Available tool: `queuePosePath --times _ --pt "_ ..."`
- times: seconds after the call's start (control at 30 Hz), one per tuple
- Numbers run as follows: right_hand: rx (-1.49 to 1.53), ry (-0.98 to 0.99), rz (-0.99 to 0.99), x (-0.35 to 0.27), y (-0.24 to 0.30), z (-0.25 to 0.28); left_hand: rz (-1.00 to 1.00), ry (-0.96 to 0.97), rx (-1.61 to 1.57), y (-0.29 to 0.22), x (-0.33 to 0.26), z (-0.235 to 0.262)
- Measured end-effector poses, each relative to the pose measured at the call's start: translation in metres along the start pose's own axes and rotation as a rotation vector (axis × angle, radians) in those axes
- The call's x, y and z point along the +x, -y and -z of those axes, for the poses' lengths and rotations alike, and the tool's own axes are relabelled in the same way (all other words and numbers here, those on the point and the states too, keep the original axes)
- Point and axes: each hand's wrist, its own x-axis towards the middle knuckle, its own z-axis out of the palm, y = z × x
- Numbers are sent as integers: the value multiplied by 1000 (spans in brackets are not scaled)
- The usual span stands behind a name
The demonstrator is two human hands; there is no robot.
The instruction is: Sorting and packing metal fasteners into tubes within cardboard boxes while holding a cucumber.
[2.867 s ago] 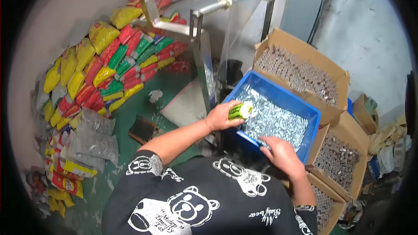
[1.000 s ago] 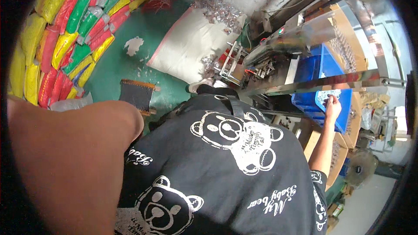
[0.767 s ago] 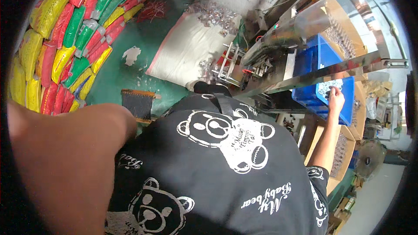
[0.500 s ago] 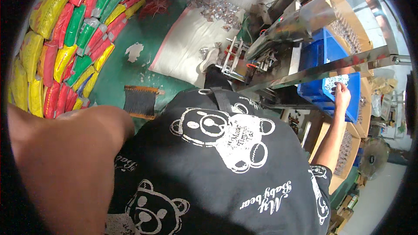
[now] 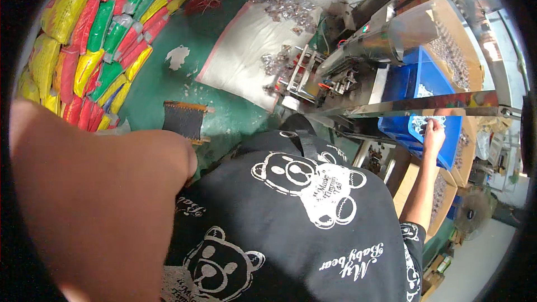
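Observation:
My right hand [image 5: 433, 134] reaches into a blue plastic bin [image 5: 404, 75]. Its fingers are bent together against small white and pale-blue pieces [image 5: 420, 123] in the bin; what they hold is too small to make out. A metal bar [image 5: 414, 104] crosses over the bin just beyond the hand. At the left, a large bent bare limb [image 5: 112, 190] comes close to the camera, and my left hand does not show. Black cloth with white bear prints [image 5: 330, 182] fills the lower middle.
A small metal machine [image 5: 302, 72] stands left of the bin. Behind it, a white sack [image 5: 235, 50] bears clear-wrapped shiny pieces [image 5: 282, 8]. Cardboard boxes [image 5: 411, 184] of small parts flank the bin. Coloured bags [image 5: 78, 14] are stacked at left; a fan [image 5: 472, 212] stands at right.
My right hand stays at the pale pieces, its fingers drawn closer together. The view has shifted slightly; a pale shape beside the machine no longer shows, and the bent limb reaches farther right.

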Motion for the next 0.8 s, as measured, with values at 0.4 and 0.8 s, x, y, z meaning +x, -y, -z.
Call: queuePosePath --times 0.4,0.8 --pt "-185 113 77 -20 34 10 304 134 -102 135 29 6" --pt "-405 664 730 38 -88 50 791 105 1097 371 -66 11"
